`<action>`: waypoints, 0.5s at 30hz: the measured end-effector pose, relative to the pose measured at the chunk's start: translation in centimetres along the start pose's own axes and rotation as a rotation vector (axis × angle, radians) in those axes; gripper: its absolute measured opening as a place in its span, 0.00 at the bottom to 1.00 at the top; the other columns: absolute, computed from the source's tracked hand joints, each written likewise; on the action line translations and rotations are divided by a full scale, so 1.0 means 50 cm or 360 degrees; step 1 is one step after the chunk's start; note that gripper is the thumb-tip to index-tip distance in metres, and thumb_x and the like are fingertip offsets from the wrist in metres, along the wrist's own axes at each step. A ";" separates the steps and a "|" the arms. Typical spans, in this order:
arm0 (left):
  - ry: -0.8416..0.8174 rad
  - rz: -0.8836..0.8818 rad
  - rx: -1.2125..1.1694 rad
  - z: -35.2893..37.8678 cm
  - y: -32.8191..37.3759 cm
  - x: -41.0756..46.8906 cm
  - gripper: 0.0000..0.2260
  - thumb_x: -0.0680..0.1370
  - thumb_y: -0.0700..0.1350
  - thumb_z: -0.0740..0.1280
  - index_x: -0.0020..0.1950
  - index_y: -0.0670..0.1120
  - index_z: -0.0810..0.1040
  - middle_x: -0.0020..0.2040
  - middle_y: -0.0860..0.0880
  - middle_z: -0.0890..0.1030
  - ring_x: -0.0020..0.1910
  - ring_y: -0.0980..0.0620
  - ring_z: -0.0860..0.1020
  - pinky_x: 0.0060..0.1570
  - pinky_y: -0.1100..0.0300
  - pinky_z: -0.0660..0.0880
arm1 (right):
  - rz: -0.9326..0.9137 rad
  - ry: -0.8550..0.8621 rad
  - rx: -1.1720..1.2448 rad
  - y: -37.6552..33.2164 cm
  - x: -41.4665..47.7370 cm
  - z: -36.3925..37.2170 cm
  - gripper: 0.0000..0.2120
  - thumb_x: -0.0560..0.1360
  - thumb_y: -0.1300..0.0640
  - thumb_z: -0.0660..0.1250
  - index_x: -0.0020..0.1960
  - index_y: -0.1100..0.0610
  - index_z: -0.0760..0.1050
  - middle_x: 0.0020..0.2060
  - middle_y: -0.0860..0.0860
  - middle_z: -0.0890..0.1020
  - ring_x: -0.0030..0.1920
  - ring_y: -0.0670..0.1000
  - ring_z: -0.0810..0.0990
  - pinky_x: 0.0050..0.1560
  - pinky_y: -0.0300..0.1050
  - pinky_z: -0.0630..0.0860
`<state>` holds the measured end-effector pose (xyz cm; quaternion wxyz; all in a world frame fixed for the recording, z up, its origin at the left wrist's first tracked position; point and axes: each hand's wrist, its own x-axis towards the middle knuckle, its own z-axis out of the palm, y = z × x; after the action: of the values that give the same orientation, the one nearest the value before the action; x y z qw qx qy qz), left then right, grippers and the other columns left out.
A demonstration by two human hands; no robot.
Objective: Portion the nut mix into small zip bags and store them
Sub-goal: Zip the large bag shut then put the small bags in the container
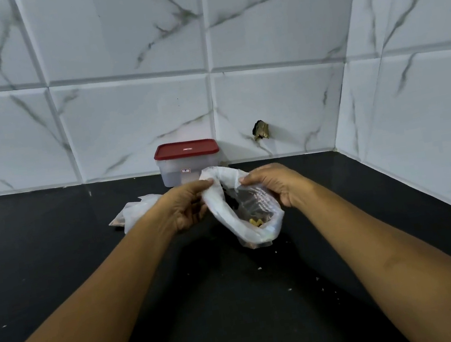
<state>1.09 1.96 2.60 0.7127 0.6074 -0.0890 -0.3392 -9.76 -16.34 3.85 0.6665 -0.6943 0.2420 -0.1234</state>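
Bag of clear soft plastic, a little nut mix pooled in its bottom, held low over the middle of the black worktop; left hand and right hand each pinch the open rim on opposite sides. Judged light, limp and slippery, so best taken at the rim. Behind it stands a clear plastic tub with a red lid; to the left lies another crumpled plastic bag.

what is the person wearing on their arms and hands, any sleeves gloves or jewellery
Nothing that shows. The left forearm and right forearm are bare down to the frame's lower edge, with no sleeve in view. The left hand and right hand are ungloved, with no watch, bracelet or ring visible.
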 end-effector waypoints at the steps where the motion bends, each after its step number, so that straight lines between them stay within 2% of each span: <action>1: 0.0057 0.0093 0.0102 -0.004 -0.001 0.001 0.09 0.75 0.42 0.76 0.51 0.40 0.80 0.38 0.45 0.81 0.35 0.51 0.78 0.30 0.62 0.78 | -0.0087 0.0087 -0.0062 0.002 0.002 0.001 0.04 0.72 0.69 0.74 0.44 0.63 0.82 0.37 0.61 0.84 0.35 0.57 0.84 0.40 0.48 0.83; 3: 0.0193 0.0365 0.0415 -0.016 -0.002 0.001 0.06 0.73 0.38 0.76 0.46 0.42 0.80 0.39 0.43 0.81 0.34 0.49 0.78 0.31 0.58 0.77 | -0.0246 0.0252 -0.0216 0.006 0.012 -0.002 0.08 0.71 0.72 0.73 0.40 0.60 0.81 0.36 0.58 0.84 0.38 0.57 0.84 0.44 0.51 0.84; 5: 0.0408 0.0701 0.0912 -0.031 0.000 0.003 0.05 0.71 0.39 0.75 0.42 0.44 0.80 0.36 0.47 0.81 0.30 0.50 0.76 0.27 0.59 0.73 | -0.0468 0.0423 -0.0585 0.012 0.019 -0.007 0.08 0.71 0.68 0.72 0.40 0.56 0.81 0.38 0.53 0.85 0.43 0.56 0.85 0.48 0.53 0.84; 6: 0.0513 0.0835 0.1153 -0.035 0.003 0.000 0.04 0.70 0.40 0.74 0.41 0.45 0.80 0.36 0.48 0.81 0.31 0.50 0.76 0.29 0.58 0.74 | -0.0591 0.0499 -0.0809 0.015 0.019 -0.006 0.08 0.73 0.66 0.72 0.42 0.54 0.81 0.40 0.50 0.85 0.44 0.53 0.85 0.46 0.50 0.82; 8: 0.0610 0.0961 0.1477 -0.032 0.007 -0.004 0.04 0.72 0.41 0.72 0.42 0.48 0.79 0.38 0.50 0.81 0.37 0.48 0.79 0.37 0.54 0.78 | -0.0791 0.0631 -0.1280 0.016 0.009 0.005 0.06 0.76 0.62 0.68 0.48 0.51 0.79 0.42 0.46 0.82 0.43 0.50 0.81 0.41 0.47 0.78; 10: 0.0574 0.0945 0.1569 -0.022 0.008 -0.005 0.04 0.73 0.39 0.68 0.43 0.48 0.77 0.40 0.49 0.80 0.38 0.47 0.79 0.36 0.54 0.77 | -0.0871 0.0658 -0.1510 0.012 0.000 0.017 0.07 0.78 0.60 0.67 0.53 0.51 0.74 0.44 0.47 0.80 0.43 0.51 0.79 0.40 0.47 0.75; 11: 0.0504 0.0899 0.1567 -0.017 0.010 -0.006 0.04 0.74 0.38 0.67 0.45 0.46 0.77 0.41 0.48 0.80 0.37 0.48 0.78 0.34 0.56 0.75 | -0.0819 0.0607 -0.1439 0.010 0.002 0.018 0.09 0.77 0.60 0.68 0.56 0.52 0.73 0.45 0.48 0.80 0.44 0.51 0.79 0.41 0.48 0.77; 13: 0.0286 0.0760 0.1457 -0.012 0.018 -0.010 0.06 0.74 0.36 0.68 0.50 0.43 0.79 0.43 0.47 0.80 0.38 0.50 0.76 0.34 0.59 0.71 | -0.0562 0.0376 -0.0939 -0.002 0.002 0.010 0.15 0.74 0.61 0.73 0.58 0.55 0.74 0.50 0.51 0.81 0.49 0.53 0.82 0.50 0.51 0.82; 15: 0.0085 0.0610 0.1221 -0.016 0.030 -0.017 0.05 0.75 0.37 0.71 0.50 0.41 0.80 0.44 0.44 0.80 0.41 0.50 0.76 0.36 0.60 0.72 | -0.0345 0.0101 -0.0434 -0.017 -0.004 -0.004 0.13 0.74 0.63 0.76 0.56 0.60 0.77 0.50 0.58 0.85 0.48 0.57 0.86 0.54 0.55 0.84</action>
<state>1.45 3.16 4.03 0.4873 0.8096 -0.3014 -0.1271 -9.88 -16.44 4.75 0.5409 -0.7961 0.2011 -0.1823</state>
